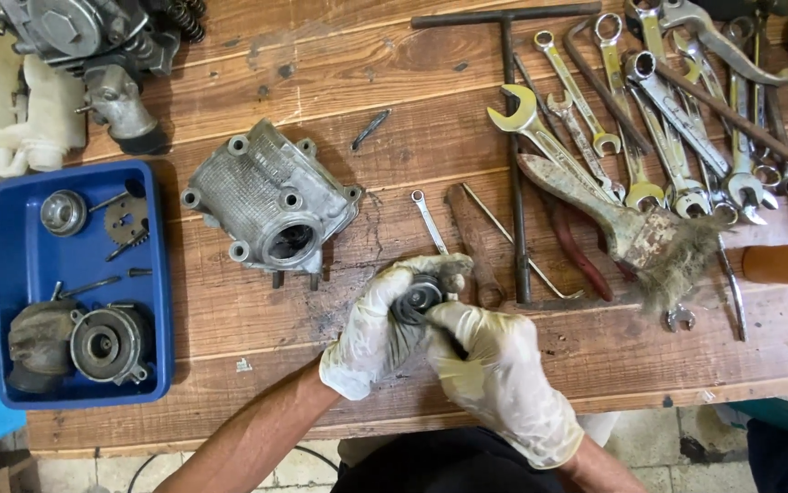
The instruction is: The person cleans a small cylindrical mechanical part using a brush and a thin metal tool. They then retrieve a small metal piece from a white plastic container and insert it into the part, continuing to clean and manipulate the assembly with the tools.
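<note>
Gloved left hand (378, 333) grips a small round grey metal part (419, 297); gloved right hand (494, 365) pinches its edge. Steady support matters; grey aluminium cylinder head (271, 203) lies beyond the left hand.

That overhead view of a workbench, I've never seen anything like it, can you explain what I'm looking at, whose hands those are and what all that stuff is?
The single picture comes from a camera worn on a person's head, looking down at their own gloved hands over a wooden bench. The left hand and right hand together grip a small round metal part, dark and greasy. Just beyond lies a grey cast-metal engine housing. On the left, a blue tray holds smaller round parts and bolts. On the right is a spread of wrenches, a worn paintbrush, red-handled pliers and a long T-handle tool.
</note>
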